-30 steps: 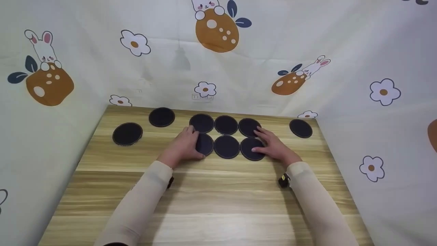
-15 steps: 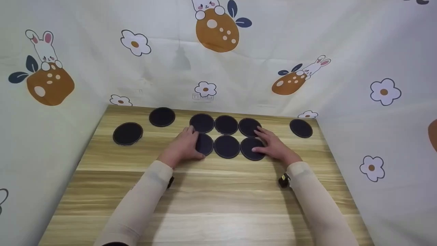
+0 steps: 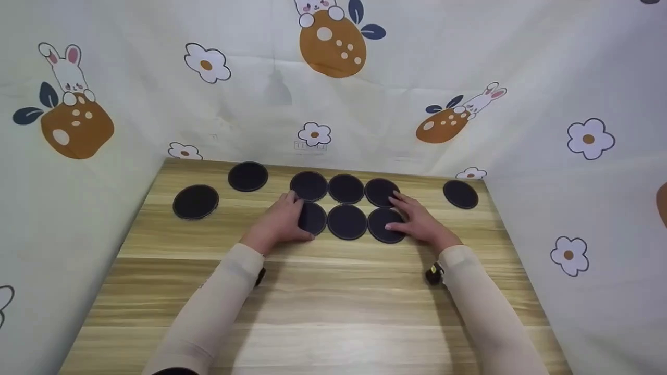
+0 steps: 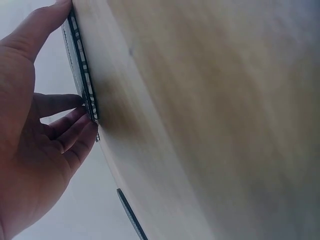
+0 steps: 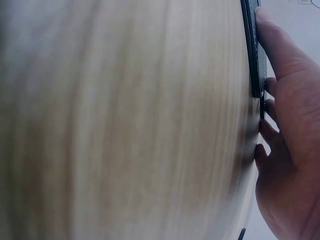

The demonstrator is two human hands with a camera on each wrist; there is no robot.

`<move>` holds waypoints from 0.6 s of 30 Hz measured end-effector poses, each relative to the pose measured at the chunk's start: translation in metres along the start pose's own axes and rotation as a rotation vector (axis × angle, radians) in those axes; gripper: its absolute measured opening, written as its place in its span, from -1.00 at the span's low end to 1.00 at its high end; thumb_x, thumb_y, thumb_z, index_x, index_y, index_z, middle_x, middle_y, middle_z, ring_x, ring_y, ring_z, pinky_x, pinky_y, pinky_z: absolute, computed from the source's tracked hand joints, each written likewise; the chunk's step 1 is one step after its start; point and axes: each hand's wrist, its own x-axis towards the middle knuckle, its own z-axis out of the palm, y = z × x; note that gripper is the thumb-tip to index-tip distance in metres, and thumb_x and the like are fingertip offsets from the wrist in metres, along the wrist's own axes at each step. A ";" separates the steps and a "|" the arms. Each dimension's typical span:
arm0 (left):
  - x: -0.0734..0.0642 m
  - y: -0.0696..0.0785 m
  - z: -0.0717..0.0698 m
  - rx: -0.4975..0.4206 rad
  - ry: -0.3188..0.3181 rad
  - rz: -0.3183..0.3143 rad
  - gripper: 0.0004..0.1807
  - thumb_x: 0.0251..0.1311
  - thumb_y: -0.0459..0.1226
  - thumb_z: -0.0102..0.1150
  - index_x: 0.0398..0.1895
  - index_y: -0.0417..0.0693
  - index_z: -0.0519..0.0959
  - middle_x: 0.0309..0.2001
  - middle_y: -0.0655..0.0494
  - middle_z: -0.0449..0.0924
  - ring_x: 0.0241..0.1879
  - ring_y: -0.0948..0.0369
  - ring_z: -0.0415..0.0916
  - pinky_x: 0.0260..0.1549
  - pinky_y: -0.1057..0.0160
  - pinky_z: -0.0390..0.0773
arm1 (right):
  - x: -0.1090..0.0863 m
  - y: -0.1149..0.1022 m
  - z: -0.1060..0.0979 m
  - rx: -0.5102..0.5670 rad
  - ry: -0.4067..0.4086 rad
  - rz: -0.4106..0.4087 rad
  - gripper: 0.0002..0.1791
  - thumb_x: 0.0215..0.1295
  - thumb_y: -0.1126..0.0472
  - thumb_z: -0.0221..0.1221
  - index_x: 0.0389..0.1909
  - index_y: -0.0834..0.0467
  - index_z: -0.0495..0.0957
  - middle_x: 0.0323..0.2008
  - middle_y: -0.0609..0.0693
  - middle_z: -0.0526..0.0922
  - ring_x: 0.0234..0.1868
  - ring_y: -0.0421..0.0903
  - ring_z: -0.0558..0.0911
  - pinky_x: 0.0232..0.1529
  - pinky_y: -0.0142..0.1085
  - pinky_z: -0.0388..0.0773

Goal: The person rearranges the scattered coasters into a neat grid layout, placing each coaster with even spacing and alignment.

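Observation:
Two rows of three round black coasters lie edge to edge at the back of the table. My left hand [image 3: 281, 219] spans the left side of the front left coaster [image 3: 314, 221], its thumb at the near edge and its fingertips by the far edge. That coaster shows edge-on in the left wrist view, with the fingers [image 4: 70, 131] touching its side. On the other end, my right hand [image 3: 419, 221] rests its thumb on the front right coaster [image 3: 380, 233], while its fingertips overlap the back right coaster [image 3: 379, 191]. Part of each front outer coaster is hidden by a hand.
Two loose coasters lie to the left, one farther back [image 3: 248, 176] and one nearer [image 3: 196, 202]. Another single coaster [image 3: 460, 194] is near the right back corner. A patterned cloth [image 3: 250, 114] surrounds the wooden table [image 3: 333, 307] at the back and sides.

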 end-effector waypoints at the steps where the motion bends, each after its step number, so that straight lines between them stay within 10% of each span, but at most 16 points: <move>1: 0.000 0.000 0.000 0.002 0.002 0.004 0.26 0.08 0.22 0.67 0.58 -0.49 0.34 0.49 -0.43 0.29 0.51 -0.27 0.30 0.55 -0.14 0.37 | 0.000 0.000 0.000 0.001 0.002 -0.002 -0.01 0.38 -0.03 0.55 0.68 0.23 0.33 0.75 0.22 0.14 0.72 0.38 0.08 0.67 0.30 0.05; 18: -0.002 -0.002 -0.002 -0.071 -0.005 -0.018 0.25 0.08 0.22 0.68 0.60 -0.43 0.34 0.57 -0.42 0.23 0.56 -0.25 0.24 0.58 -0.14 0.31 | 0.000 0.004 0.001 -0.020 -0.005 0.004 -0.01 0.39 -0.04 0.54 0.70 0.20 0.32 0.75 0.21 0.13 0.73 0.36 0.07 0.68 0.30 0.03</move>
